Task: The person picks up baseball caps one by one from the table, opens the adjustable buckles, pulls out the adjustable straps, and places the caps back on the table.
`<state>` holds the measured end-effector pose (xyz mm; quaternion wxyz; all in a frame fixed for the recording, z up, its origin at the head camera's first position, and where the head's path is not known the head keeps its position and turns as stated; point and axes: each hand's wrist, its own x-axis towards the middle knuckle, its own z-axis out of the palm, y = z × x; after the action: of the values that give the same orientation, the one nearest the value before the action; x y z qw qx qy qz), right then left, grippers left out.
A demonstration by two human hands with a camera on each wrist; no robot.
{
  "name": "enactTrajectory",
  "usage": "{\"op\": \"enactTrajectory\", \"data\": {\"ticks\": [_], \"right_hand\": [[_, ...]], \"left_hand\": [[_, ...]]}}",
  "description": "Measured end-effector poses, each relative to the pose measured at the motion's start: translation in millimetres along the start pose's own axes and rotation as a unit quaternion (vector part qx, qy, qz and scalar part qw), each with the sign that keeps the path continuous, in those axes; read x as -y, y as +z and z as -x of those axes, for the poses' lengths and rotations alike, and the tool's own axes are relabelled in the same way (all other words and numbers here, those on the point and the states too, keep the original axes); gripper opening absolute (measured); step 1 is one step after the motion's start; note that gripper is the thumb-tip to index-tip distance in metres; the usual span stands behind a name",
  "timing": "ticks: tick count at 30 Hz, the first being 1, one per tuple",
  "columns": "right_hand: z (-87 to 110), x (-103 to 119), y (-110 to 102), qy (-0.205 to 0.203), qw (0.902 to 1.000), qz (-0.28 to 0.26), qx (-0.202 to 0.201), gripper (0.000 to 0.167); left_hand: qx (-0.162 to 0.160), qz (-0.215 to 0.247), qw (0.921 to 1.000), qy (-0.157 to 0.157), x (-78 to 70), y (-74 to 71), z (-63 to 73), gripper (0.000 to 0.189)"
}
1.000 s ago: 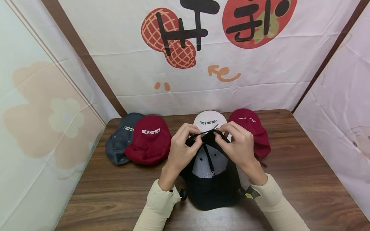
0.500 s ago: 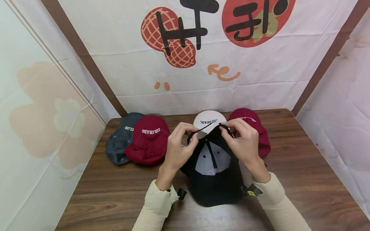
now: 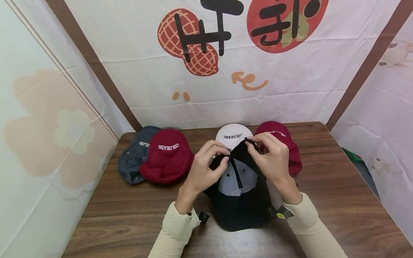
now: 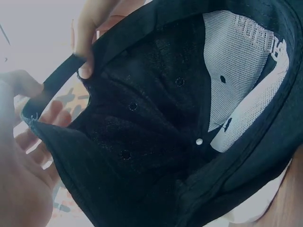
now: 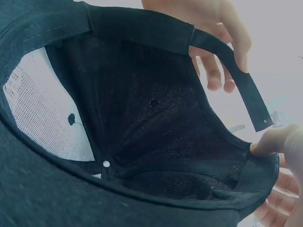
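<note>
A black baseball cap (image 3: 238, 211) is held with its inside facing up and its brim toward the person. My left hand (image 3: 206, 168) pinches the adjustment strap (image 5: 248, 92) at the cap's back opening, thumb against fingers. On the opposite side of that opening, my right hand (image 3: 272, 156) grips the back edge, thumb inside and fingers outside. A small metal clasp (image 3: 248, 137) shows by the right fingertips. The strap's end points toward the right hand in the right wrist view. Pale mesh backing (image 4: 232, 66) lines the cap's front panels.
Behind the hands stand a white cap (image 3: 233, 134) and a dark red cap (image 3: 274, 130). Another dark red cap (image 3: 167, 157) overlaps a grey-blue cap (image 3: 129, 165) at the left. All lie on a brown wooden table (image 3: 106, 215) with fabric walls around it.
The right hand has moved slightly right and up, the cap shifting with it. The left hand first drew the strap out leftward, then moved back right to the middle of the opening.
</note>
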<state>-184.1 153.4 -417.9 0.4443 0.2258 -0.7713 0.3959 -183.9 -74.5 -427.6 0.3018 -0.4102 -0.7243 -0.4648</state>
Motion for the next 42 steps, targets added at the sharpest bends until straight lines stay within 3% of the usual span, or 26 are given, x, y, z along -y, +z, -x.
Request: {"op": "enactTrajectory", "data": {"ticks": [6,12,21,26,33,37,42], "right_hand": [[0.0,1.4,-0.7,0.001,0.9999,-0.006,0.010,0.016],[-0.4,2.9,-0.5,-0.003,0.9998,-0.008,0.016,0.016],[0.0,5.5,-0.3,-0.009,0.9998,-0.013,0.014,0.017],[0.4,8.2,-0.5,-0.020,0.9994,-0.025,0.011,0.019],[-0.2,15.4,-2.0,-0.021,0.9988,-0.037,0.026,0.018],[-0.9,18.4,-2.2,-0.022,0.9983,-0.041,0.036,0.018],[-0.7,19.4,-3.4,-0.025,0.9979,-0.042,0.043,0.019]], "left_hand": [[0.052,-0.011,0.9985,-0.011,0.7,1.5,1.6,0.008],[0.073,-0.033,0.9966,-0.021,-1.5,1.9,1.1,0.006],[0.053,-0.052,0.9958,-0.053,-3.4,3.9,-1.2,0.015],[0.065,-0.093,0.9905,-0.078,-4.3,5.0,-2.1,0.025],[0.056,-0.135,0.9839,-0.103,-7.7,3.9,-3.9,0.019],[0.049,-0.135,0.9841,-0.105,-6.9,3.5,-4.1,0.014],[0.026,-0.100,0.9900,-0.096,-4.8,2.0,-3.5,0.011]]}}
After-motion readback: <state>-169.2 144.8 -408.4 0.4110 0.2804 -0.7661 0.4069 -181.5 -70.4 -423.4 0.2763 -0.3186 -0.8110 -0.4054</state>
